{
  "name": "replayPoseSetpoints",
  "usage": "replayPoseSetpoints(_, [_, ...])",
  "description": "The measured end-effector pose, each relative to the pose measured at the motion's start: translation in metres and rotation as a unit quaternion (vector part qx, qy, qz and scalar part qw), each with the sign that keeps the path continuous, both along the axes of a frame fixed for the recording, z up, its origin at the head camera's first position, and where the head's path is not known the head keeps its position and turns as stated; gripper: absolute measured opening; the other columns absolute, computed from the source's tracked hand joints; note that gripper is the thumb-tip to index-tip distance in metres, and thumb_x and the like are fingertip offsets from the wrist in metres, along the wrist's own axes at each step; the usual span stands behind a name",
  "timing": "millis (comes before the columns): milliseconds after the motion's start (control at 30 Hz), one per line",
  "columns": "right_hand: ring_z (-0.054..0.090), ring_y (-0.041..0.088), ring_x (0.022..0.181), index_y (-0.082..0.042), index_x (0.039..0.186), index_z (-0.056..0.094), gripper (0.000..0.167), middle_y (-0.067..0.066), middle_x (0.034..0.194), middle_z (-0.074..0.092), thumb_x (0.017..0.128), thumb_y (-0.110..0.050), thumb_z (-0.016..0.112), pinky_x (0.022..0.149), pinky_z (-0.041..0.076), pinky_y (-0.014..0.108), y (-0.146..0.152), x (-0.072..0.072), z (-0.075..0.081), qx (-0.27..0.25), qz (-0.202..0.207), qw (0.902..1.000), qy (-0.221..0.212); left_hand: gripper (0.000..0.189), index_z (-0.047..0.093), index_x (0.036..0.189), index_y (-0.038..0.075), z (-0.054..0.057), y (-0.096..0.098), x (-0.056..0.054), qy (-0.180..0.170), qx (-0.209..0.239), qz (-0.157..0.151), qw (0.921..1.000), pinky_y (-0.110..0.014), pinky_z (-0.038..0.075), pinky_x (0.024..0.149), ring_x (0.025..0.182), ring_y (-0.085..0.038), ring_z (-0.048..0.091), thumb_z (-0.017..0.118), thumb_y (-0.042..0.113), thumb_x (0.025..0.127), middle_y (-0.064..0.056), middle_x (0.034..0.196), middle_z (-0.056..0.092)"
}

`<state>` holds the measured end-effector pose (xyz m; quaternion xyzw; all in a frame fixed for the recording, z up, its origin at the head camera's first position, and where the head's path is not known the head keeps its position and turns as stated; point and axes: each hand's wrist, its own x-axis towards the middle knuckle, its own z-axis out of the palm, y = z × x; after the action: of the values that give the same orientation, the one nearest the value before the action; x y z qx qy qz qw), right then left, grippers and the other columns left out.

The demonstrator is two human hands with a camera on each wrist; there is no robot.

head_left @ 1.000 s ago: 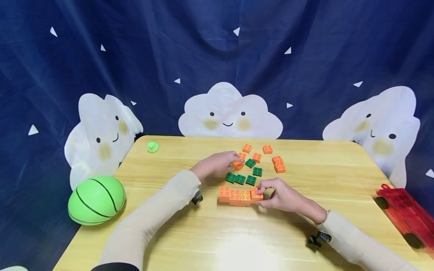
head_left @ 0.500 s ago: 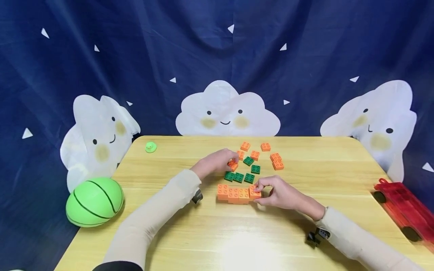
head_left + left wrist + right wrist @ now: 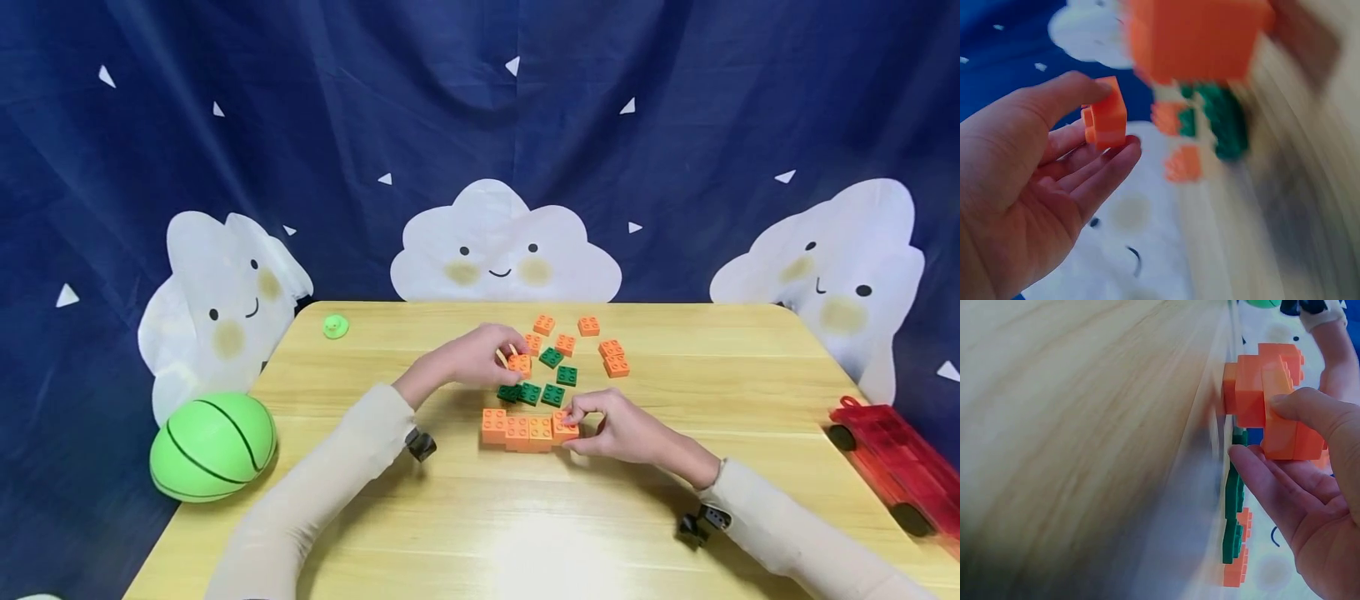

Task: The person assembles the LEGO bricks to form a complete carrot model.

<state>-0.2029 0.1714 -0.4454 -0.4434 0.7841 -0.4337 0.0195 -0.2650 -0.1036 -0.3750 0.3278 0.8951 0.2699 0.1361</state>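
My left hand (image 3: 480, 357) pinches a loose orange toy brick (image 3: 519, 365) between thumb and fingers, raised just above the green bricks. In the left wrist view that orange brick (image 3: 1109, 115) shows its studs turned toward the palm. Nearer me lies a row of joined orange bricks (image 3: 517, 432), its two ends standing higher than its middle. At the row's right end, my right hand (image 3: 622, 429) grips the end brick (image 3: 1280, 425), thumb on one side and fingers behind.
Several green bricks (image 3: 552, 395) lie behind the joined row, with more orange bricks (image 3: 588, 326) farther back. A green ball (image 3: 213, 447) sits at the table's left edge, a small green duck (image 3: 335, 326) at the back left. A red toy car (image 3: 896, 467) stands at the right.
My left hand has picked the orange brick up from among the others, and its forearm has shifted left. The right hand keeps its grip on the row's end.
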Motion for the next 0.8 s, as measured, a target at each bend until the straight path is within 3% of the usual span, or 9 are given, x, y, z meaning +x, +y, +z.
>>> replayPoseSetpoints(167, [0.046, 0.014, 0.059, -0.012, 0.079, 0.059, 0.028, -0.005, 0.084, 0.069, 0.082, -0.004, 0.085, 0.046, 0.033, 0.010, 0.000, 0.001, -0.001, 0.003, 0.003, 1.0000, 0.008, 0.042, 0.068, 0.130, 0.007, 0.008, -0.005, 0.033, -0.023, 0.012, -0.039, 0.9989, -0.023, 0.057, 0.091, 0.107, -0.015, 0.068, 0.077, 0.027, 0.093, -0.005, 0.126, 0.071])
replayPoseSetpoints(300, [0.050, 0.021, 0.061, -0.014, 0.081, 0.060, 0.027, -0.003, 0.087, 0.070, 0.081, -0.003, 0.085, 0.045, 0.037, 0.012, 0.002, 0.002, 0.000, 0.001, -0.001, 1.0000, 0.002, 0.039, 0.071, 0.126, 0.007, 0.004, -0.006, 0.051, -0.004, 0.006, -0.068, 0.9976, -0.023, 0.056, 0.093, 0.104, -0.012, 0.068, 0.078, 0.026, 0.092, -0.003, 0.122, 0.073])
replayPoseSetpoints(467, [0.045, 0.013, 0.059, -0.013, 0.080, 0.060, 0.027, -0.004, 0.086, 0.070, 0.081, -0.002, 0.085, 0.044, 0.033, 0.009, 0.005, 0.003, -0.001, 0.000, -0.005, 1.0000, 0.000, 0.037, 0.073, 0.125, 0.008, -0.005, -0.004, 0.057, 0.014, 0.001, -0.087, 0.9961, -0.022, 0.055, 0.094, 0.103, -0.006, 0.065, 0.078, 0.025, 0.092, -0.001, 0.117, 0.073])
replayPoseSetpoints(633, [0.040, 0.004, 0.059, -0.016, 0.081, 0.060, 0.026, -0.004, 0.082, 0.066, 0.083, -0.005, 0.084, 0.045, 0.031, 0.008, 0.004, 0.002, -0.002, 0.001, 0.004, 1.0000, -0.005, 0.035, 0.075, 0.122, 0.011, -0.012, -0.004, 0.059, 0.025, -0.009, -0.080, 0.9964, -0.021, 0.054, 0.094, 0.102, -0.006, 0.064, 0.080, 0.026, 0.090, 0.000, 0.116, 0.075])
replayPoseSetpoints(800, [0.039, 0.003, 0.060, -0.019, 0.082, 0.060, 0.028, -0.001, 0.079, 0.064, 0.082, -0.004, 0.085, 0.046, 0.029, 0.008, 0.003, 0.001, -0.002, -0.002, 0.002, 1.0000, -0.007, 0.035, 0.076, 0.121, 0.010, -0.013, -0.003, 0.062, 0.037, -0.015, -0.072, 0.9966, -0.023, 0.055, 0.095, 0.104, -0.009, 0.067, 0.080, 0.025, 0.090, -0.002, 0.117, 0.076])
